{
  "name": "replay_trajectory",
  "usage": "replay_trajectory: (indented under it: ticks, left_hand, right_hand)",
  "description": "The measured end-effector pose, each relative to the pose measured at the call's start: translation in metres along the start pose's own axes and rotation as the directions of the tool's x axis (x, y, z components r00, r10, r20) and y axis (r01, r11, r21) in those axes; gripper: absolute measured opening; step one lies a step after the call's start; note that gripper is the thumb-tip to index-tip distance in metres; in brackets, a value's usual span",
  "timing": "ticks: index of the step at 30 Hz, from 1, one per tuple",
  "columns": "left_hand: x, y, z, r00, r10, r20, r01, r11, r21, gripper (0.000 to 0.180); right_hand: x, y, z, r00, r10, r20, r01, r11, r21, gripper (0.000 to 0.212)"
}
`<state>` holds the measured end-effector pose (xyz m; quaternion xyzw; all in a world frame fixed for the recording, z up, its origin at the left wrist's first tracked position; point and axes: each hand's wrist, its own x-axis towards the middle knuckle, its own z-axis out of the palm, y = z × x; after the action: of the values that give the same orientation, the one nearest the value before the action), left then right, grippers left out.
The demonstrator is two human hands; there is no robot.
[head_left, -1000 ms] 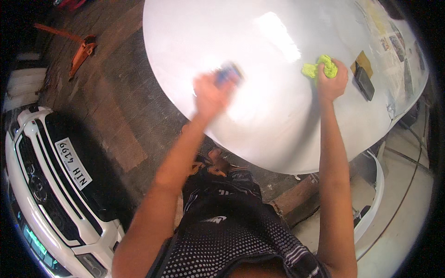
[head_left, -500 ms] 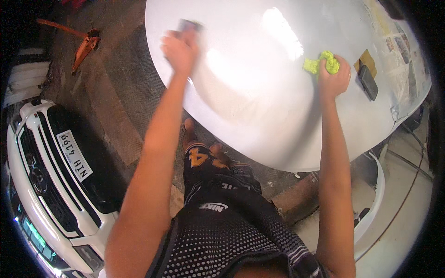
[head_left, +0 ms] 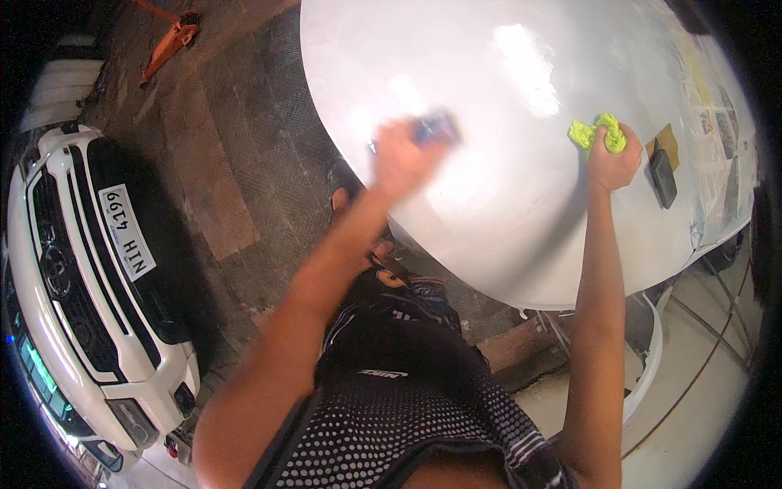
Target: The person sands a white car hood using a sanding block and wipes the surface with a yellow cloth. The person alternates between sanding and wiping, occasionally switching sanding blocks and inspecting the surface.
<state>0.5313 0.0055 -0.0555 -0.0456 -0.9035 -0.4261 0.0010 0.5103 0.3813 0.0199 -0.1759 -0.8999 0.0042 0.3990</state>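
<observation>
A large, glossy white car panel [head_left: 481, 220], apparently a hood, lies in front of me. My left hand [head_left: 403, 163] is over its near left part, closed on a small dark block [head_left: 437, 128]. Motion smears both, so the block's exact kind does not show. On the panel's right side, my right hand [head_left: 612, 169] grips a crumpled yellow-green cloth [head_left: 593, 134], part of it sticking out past the fingers. Just right of that hand lies a dark grey sanding block [head_left: 663, 178], beside a brown piece of sandpaper [head_left: 668, 140].
Masking paper [head_left: 721, 130] covers the panel's right end. A white vehicle's front [head_left: 155, 363] stands at the left. On the dark matted floor [head_left: 244, 122] lies an orange jack-like tool [head_left: 171, 45] at the far left. A curved white part [head_left: 648, 350] and a cable are below the panel's right side.
My left hand has swept right and nearer across the panel with the dark block. My right hand keeps its grip on the cloth at about the same spot. The whole view has shifted slightly.
</observation>
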Motion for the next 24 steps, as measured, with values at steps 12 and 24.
replay_trajectory:
  ticks: [12, 24]
  left_hand:
    - [-0.058, -0.009, 0.010, 0.975, 0.218, -0.032, -0.214, 0.971, 0.112, 0.035]
    - [-0.030, -0.005, 0.019, 0.864, 0.502, -0.042, -0.470, 0.834, 0.288, 0.033]
  right_hand:
    - [-0.001, 0.001, 0.003, 1.000, 0.028, 0.002, -0.028, 0.999, 0.022, 0.036]
    - [0.001, 0.003, 0.001, 1.000, -0.008, -0.005, 0.008, 0.999, 0.032, 0.034]
